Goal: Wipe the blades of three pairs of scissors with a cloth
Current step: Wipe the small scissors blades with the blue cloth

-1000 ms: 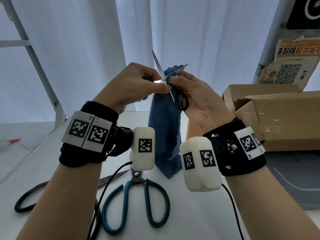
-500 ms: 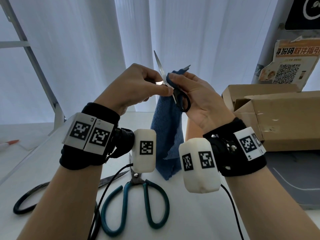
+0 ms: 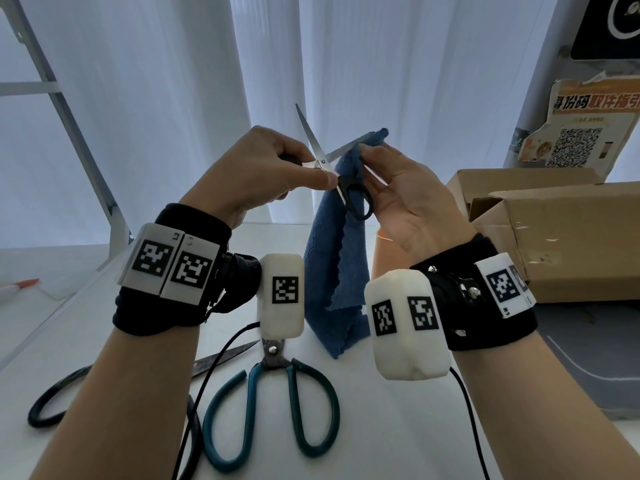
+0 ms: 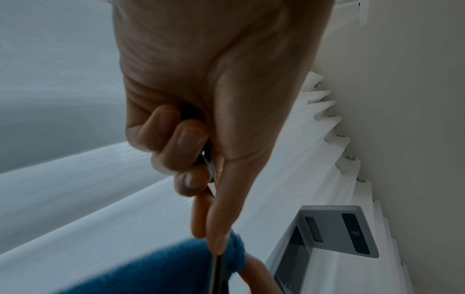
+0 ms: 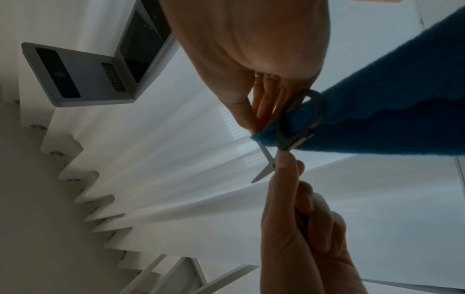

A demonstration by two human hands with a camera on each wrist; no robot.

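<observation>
My left hand [image 3: 313, 173] pinches small black-handled scissors [image 3: 356, 199] near the pivot, held up in front of me with the blades spread apart. One blade [image 3: 308, 133] points up, bare. My right hand [image 3: 369, 148] pinches a blue cloth [image 3: 332, 271] around the other blade [image 3: 341, 152], close to its tip; the rest of the cloth hangs down. In the right wrist view the scissors [image 5: 297, 127] lie against the cloth [image 5: 377, 119]. Teal-handled scissors [image 3: 270, 393] and large black-handled scissors [image 3: 52, 400] lie on the white table [image 3: 398, 427] under my wrists.
An open cardboard box [image 3: 554, 237] stands at the right, with a grey mat [image 3: 588, 358] in front of it. A peach-coloured cup [image 3: 384, 247] is partly hidden behind my right wrist. A red-tipped pen [image 3: 20, 285] lies far left. White curtains hang behind.
My right hand has slid the cloth outward along the blade, from near the pivot toward the tip. The left hand keeps its hold and has barely moved.
</observation>
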